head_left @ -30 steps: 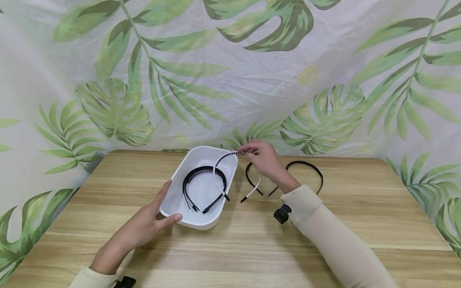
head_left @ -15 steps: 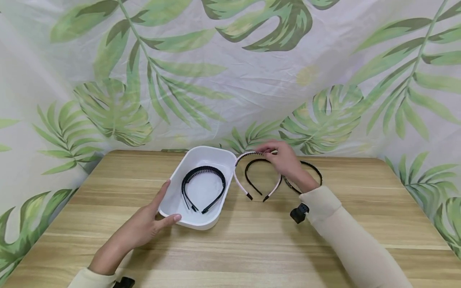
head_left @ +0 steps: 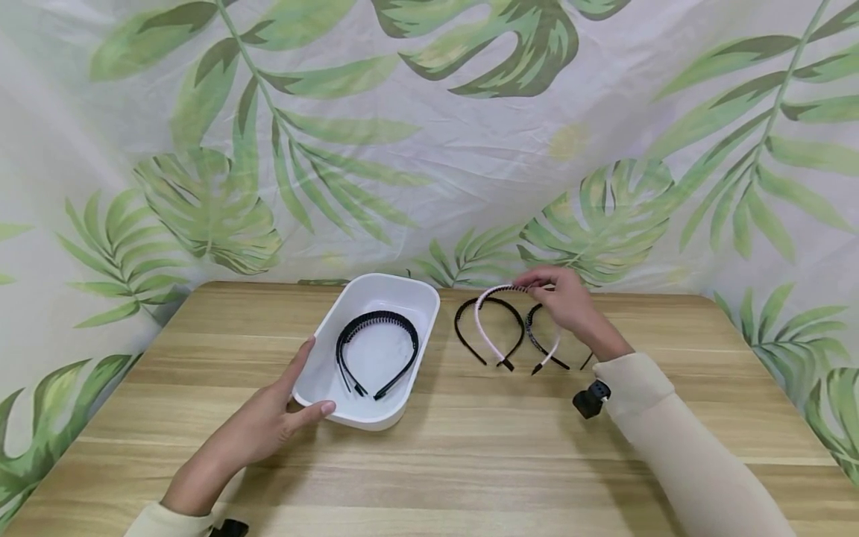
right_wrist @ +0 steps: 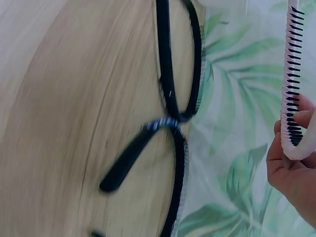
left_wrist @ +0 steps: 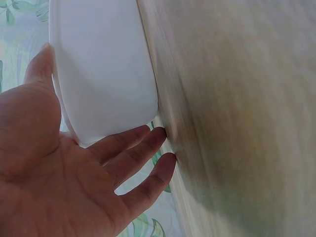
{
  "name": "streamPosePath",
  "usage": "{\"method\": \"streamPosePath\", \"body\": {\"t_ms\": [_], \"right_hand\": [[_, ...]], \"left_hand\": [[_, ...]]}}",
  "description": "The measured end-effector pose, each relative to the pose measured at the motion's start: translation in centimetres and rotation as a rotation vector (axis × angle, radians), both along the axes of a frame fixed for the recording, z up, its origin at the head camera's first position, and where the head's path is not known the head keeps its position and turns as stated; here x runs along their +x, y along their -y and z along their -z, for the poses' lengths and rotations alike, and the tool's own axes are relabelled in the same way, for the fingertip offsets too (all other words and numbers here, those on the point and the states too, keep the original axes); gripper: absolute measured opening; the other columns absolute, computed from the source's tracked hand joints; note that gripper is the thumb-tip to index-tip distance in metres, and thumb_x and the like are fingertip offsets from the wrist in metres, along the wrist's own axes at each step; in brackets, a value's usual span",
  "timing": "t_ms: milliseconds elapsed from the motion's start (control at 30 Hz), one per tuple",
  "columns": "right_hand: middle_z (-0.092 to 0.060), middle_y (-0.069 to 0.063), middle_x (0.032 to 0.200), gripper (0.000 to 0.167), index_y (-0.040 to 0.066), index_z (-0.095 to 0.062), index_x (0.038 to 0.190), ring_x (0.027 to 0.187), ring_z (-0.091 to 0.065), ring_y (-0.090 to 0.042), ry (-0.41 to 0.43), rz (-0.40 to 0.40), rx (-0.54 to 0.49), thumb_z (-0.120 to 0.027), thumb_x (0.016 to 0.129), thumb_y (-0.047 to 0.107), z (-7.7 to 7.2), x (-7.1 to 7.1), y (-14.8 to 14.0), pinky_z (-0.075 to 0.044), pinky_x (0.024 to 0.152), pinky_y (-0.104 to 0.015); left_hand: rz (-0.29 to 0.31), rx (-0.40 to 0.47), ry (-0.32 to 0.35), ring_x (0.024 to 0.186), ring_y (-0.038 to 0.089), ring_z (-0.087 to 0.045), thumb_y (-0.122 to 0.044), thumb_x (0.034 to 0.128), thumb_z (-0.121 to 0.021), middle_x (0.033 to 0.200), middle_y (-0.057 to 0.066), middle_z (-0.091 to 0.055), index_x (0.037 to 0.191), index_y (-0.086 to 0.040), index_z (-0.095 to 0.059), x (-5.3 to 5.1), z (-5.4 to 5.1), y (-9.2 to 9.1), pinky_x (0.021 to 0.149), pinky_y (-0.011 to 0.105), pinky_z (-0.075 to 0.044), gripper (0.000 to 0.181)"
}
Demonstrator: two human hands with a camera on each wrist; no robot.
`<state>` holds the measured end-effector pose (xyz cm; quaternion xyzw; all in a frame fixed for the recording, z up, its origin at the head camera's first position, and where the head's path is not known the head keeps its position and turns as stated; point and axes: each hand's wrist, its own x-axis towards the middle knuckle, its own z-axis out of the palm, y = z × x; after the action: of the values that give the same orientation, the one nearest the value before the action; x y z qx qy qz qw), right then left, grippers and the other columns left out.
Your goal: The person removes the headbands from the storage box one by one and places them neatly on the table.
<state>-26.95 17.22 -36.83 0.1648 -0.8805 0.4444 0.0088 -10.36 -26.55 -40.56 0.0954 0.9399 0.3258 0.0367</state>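
Observation:
In the head view, my left hand (head_left: 258,418) holds the near-left corner of a white plastic basin (head_left: 385,423), thumb over the rim. The left wrist view has its other fingers (left_wrist: 140,153) stretched out along the basin's outer wall. Black toothed headbands (head_left: 379,317) lie nested inside the basin. My right hand (head_left: 564,302) pinches the top of a pale pink headband (head_left: 480,328) with black inner teeth, raised over the table. Beneath and behind it lie a black headband (head_left: 458,322) and a second dark, patterned headband (head_left: 535,341), partly hidden by the hand.
A wood-grain table (head_left: 429,477) carries everything. Behind it hangs a leaf-print cloth (head_left: 470,149), close to the table's far edge. Black wrist cameras (head_left: 592,399) sit below the sleeves.
My right hand has carried the pink headband rightward, from over the basin's right rim to above the dark headbands on the table. My left hand and the basin have stayed in place.

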Motion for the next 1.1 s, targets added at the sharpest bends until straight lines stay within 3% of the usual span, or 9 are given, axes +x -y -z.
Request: {"method": "streamPosePath", "body": {"t_ms": [200, 367, 533, 767, 900, 1100], "right_hand": [[-0.070, -0.021, 0.131, 0.028, 0.000, -0.074, 0.125, 0.118, -0.066, -0.037, 0.026, 0.031, 0.041, -0.056, 0.103, -0.003, 0.1, 0.0, -2.0, -0.053, 0.090, -0.032], [-0.071, -0.020, 0.128, 0.028, 0.001, -0.075, 0.125, 0.118, -0.066, -0.035, 0.019, 0.044, 0.065, -0.057, 0.104, -0.002, 0.3, 0.2, -3.6, -0.053, 0.092, -0.033], [-0.072, -0.021, 0.126, 0.028, 0.001, -0.075, 0.125, 0.117, -0.065, -0.034, 0.012, 0.052, 0.062, -0.056, 0.104, -0.001, 0.6, 0.2, -5.2, -0.052, 0.087, -0.022], [-0.068, -0.021, 0.134, 0.029, 0.000, -0.073, 0.128, 0.120, -0.061, -0.031, 0.037, 0.077, 0.083, -0.055, 0.106, 0.001, 0.4, 0.3, -7.2, -0.049, 0.084, -0.016], [-0.069, -0.021, 0.134, 0.028, 0.001, -0.073, 0.128, 0.114, -0.062, -0.020, 0.026, 0.097, 0.096, -0.056, 0.105, 0.002, 0.5, 0.2, -8.2, -0.048, 0.083, -0.014], [-0.069, -0.023, 0.133, 0.028, 0.000, -0.074, 0.127, 0.098, -0.058, 0.006, 0.012, 0.117, 0.118, -0.057, 0.105, 0.003, 0.7, 0.0, -9.9, -0.048, 0.081, -0.011]], "left_hand": [[-0.002, 0.002, 0.007, 0.134, 0.054, -0.055, -0.047, 0.1003, -0.069, 0.158, 0.039, -0.039, 0.170, -0.021, 0.001, 0.1, 0.0, 0.0, 0.107, 0.071, -0.043, 0.102], [0.001, 0.005, 0.003, 0.133, 0.053, -0.056, -0.046, 0.1003, -0.070, 0.157, 0.040, -0.040, 0.171, -0.021, 0.000, 0.1, 0.1, 0.1, 0.107, 0.071, -0.043, 0.102], [0.002, 0.007, -0.007, 0.133, 0.054, -0.056, -0.045, 0.1004, -0.070, 0.155, 0.040, -0.042, 0.171, -0.020, 0.000, 0.1, 0.2, 0.1, 0.107, 0.071, -0.043, 0.102], [0.000, 0.011, -0.006, 0.134, 0.054, -0.055, -0.046, 0.1003, -0.069, 0.156, 0.039, -0.042, 0.171, -0.020, 0.000, 0.1, 0.2, 0.0, 0.107, 0.071, -0.043, 0.102], [-0.002, 0.010, -0.006, 0.133, 0.054, -0.055, -0.046, 0.1003, -0.070, 0.155, 0.039, -0.042, 0.171, -0.020, 0.000, 0.1, 0.2, 0.0, 0.107, 0.071, -0.043, 0.102], [0.001, 0.006, -0.016, 0.132, 0.054, -0.057, -0.045, 0.1004, -0.070, 0.154, 0.040, -0.044, 0.171, -0.020, -0.001, 0.0, 0.2, 0.0, 0.106, 0.071, -0.043, 0.102]]}}
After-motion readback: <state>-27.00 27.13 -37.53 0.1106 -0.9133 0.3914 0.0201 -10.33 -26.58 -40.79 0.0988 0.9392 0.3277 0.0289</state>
